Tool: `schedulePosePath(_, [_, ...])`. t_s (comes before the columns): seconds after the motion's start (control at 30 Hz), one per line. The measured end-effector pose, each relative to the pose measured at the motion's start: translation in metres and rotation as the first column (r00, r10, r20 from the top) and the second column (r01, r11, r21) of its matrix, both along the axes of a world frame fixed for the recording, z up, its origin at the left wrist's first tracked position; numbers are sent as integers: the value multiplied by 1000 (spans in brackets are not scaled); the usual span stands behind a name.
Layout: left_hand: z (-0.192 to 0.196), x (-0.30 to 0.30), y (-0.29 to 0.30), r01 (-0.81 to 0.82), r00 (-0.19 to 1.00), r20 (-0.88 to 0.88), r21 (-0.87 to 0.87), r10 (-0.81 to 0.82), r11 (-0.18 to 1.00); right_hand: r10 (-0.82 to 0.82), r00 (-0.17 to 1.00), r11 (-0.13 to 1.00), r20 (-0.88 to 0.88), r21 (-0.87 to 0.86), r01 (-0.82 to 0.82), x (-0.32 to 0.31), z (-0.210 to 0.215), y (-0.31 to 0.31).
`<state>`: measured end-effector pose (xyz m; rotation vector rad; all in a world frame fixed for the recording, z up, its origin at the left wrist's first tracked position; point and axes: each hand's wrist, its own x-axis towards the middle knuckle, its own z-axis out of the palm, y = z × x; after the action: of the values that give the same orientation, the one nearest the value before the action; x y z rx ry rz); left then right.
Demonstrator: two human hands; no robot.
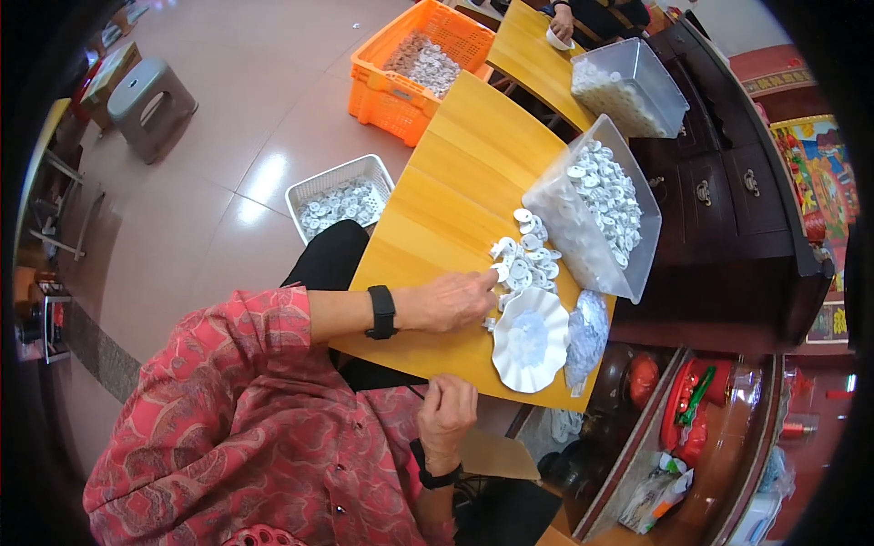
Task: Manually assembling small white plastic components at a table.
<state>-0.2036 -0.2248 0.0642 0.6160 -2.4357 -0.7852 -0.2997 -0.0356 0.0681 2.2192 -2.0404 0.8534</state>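
My left hand (455, 301) reaches across the yellow wooden table (437, 200), its fingers together at the edge of a pile of small white round plastic pieces (528, 261). The fingertips seem closed on one white piece. My right hand (446, 414) is curled closed by the table's near edge; whatever it may hold is hidden. Beside the pile lies a white scalloped dish (510, 366) with small clear, bluish bits in it. A clear plastic bag (587, 338) of similar bits rests to its right.
A clear tub (583, 241) of white pieces stands tilted at the table's right. On the floor are a white basket (297, 194) and an orange crate (382, 100), both holding pieces. Beyond, another person's hand (563, 23) touches a white bowl near a second tub (669, 91). Dark drawers (701, 182) line the right.
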Motion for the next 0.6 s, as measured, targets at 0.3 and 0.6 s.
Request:
schedulePosePath(0.3, [12,69,25,240,873,-352,913,339,330,-139,974,990,177,56,131,5,3,-12])
schedulePosePath(0.6, [-7,85,53,426,759,-402,902,512,76,-176,770,982,613,52,182,30,25,-41])
